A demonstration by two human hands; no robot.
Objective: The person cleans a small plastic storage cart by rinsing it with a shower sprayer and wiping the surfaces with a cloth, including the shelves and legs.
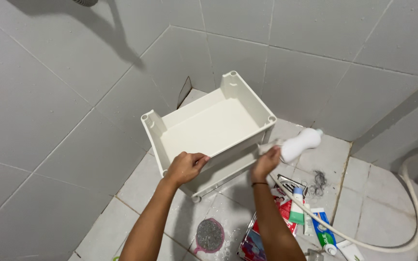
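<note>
A white plastic tray-like shelf unit (pixel 209 126) with corner sockets is tipped on its side in the corner of a tiled bathroom, its hollow facing me. My left hand (pixel 186 166) grips its near rim. My right hand (pixel 266 163) holds a white hand shower head (pixel 300 144) by its handle at the tray's right corner. The white hose (pixel 414 203) loops from it across the floor to the right.
On the floor tiles lie toothpaste tubes (pixel 321 232), red packets (pixel 282 203), a round purple scrubber (pixel 209 235) and a clump of hair (pixel 319 180) beside a metal drain (pixel 289 183). Grey tiled walls close in on the left and behind.
</note>
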